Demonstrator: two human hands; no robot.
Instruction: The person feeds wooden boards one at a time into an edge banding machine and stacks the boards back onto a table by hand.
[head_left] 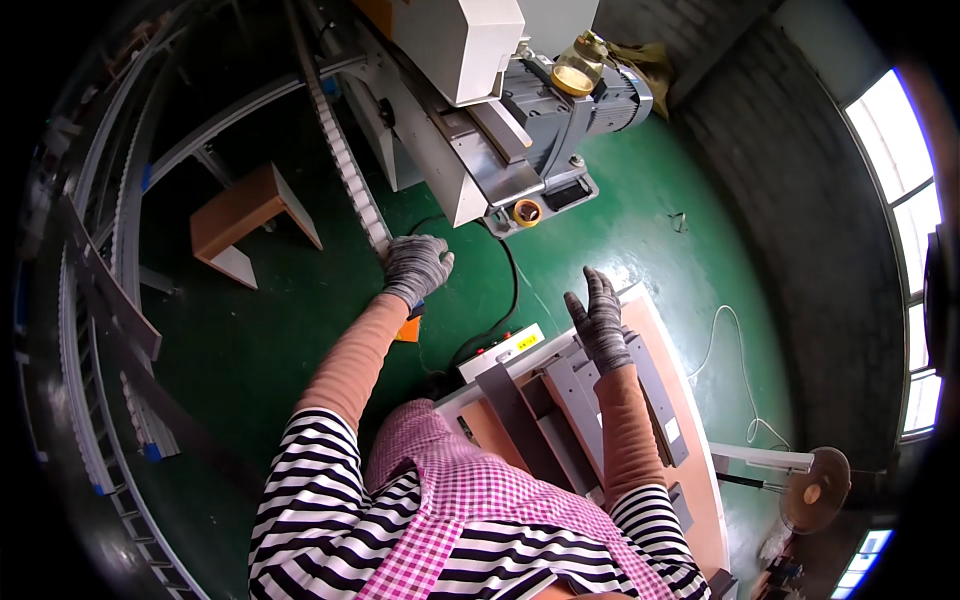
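My left hand [417,268], in a grey striped knit glove, is at the near end of a narrow roller rail [350,178]. Its fingers are curled in, and whatever they may hold is hidden. Over the far edge of a pale cart top [668,350] hovers my right hand [600,325], gloved alike, with fingers stretched out and nothing in it. Grey boards [575,395] lie on the cart under my right forearm. Ahead stands a machine [465,50] with a short grey strip [500,132] on its metal bed.
A grey motor [615,100] and a jar [578,70] sit on the machine. A control box [505,352] and black cable [515,290] are near my waist. Left are a brown bench-like piece [240,220] and a roller conveyor [75,330]. A round fan [815,490] stands right.
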